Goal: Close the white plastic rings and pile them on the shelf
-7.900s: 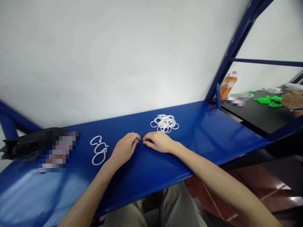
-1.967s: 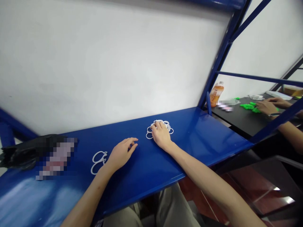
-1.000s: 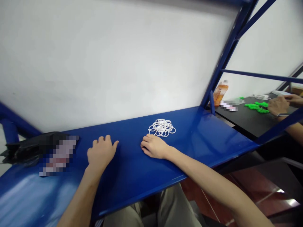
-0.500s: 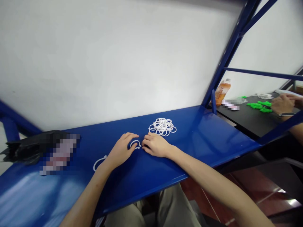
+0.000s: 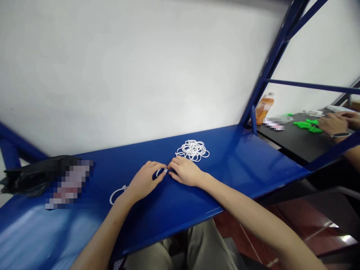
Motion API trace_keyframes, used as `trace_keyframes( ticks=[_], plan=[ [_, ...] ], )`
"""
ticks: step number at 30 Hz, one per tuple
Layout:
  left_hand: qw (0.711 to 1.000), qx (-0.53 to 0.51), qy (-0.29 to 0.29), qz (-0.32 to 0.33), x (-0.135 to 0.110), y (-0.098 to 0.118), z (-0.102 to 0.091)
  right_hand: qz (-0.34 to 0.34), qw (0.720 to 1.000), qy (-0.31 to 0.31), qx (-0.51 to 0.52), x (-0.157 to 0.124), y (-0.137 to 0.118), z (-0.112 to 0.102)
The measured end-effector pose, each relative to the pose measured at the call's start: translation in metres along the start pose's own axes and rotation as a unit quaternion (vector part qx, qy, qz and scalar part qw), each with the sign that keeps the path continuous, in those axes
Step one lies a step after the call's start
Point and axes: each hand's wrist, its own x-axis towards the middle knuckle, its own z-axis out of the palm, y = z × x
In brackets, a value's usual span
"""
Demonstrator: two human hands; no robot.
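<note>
A thin white plastic ring [image 5: 158, 172] with small knobs at its ends is held just over the blue table, partly covered by fingers. The thumb and fingers of my left hand [image 5: 146, 178] close round it from the left. From the right, the bent fingertips of my right hand [image 5: 184, 171] pinch at the ring's knobbed ends; the exact grip is partly hidden. Just behind my right hand is a pile of similar white rings [image 5: 194, 150]. Another, larger-looking white ring [image 5: 114, 194] lies by my left wrist, partly covered by it.
On the blue table [image 5: 225, 157], a black plastic bag [image 5: 25, 176] and a blurred-out flat item [image 5: 70, 183] lie at the left. Blue metal posts [image 5: 270, 67] rise at the right. Beyond them, another person's hands [image 5: 334, 123] work near green pieces [image 5: 308, 125] and an orange drink bottle [image 5: 264, 108].
My left thumb and fingers have closed in on the ring, and the right fingertips have come up against its ends. The ring shows less and looks tilted.
</note>
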Motion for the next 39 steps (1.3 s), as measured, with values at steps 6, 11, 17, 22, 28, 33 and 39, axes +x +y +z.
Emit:
trace_keyframes(
  ticks=[6, 11, 17, 22, 28, 33, 39],
  plan=[
    [0.979, -0.191, 0.006, -0.068, 0.0, 0.016, -0.01, 0.073, 0.989, 0.041, 0.119, -0.001, -0.004, -0.003],
    [0.959, -0.26, -0.002, -0.11, -0.001, 0.019, -0.011, 0.108, 0.968, 0.066, 0.215, -0.001, -0.002, 0.0],
    [0.97, -0.229, 0.024, -0.08, 0.0, 0.014, -0.006, 0.081, 0.954, 0.084, 0.277, 0.0, 0.0, 0.002],
    [0.982, -0.173, 0.049, -0.056, 0.0, 0.013, -0.005, 0.046, 0.963, 0.084, 0.251, 0.001, -0.002, 0.003],
    [0.99, -0.131, 0.046, -0.03, 0.0, 0.013, -0.003, -0.044, 0.989, 0.063, 0.127, -0.003, -0.002, 0.005],
    [0.992, -0.125, 0.021, -0.007, -0.002, 0.01, 0.001, -0.097, 0.994, 0.049, 0.026, -0.007, 0.0, 0.003],
    [0.992, -0.122, 0.026, -0.016, 0.0, 0.011, 0.0, -0.088, 0.995, 0.038, -0.014, -0.005, 0.001, 0.003]
  ],
)
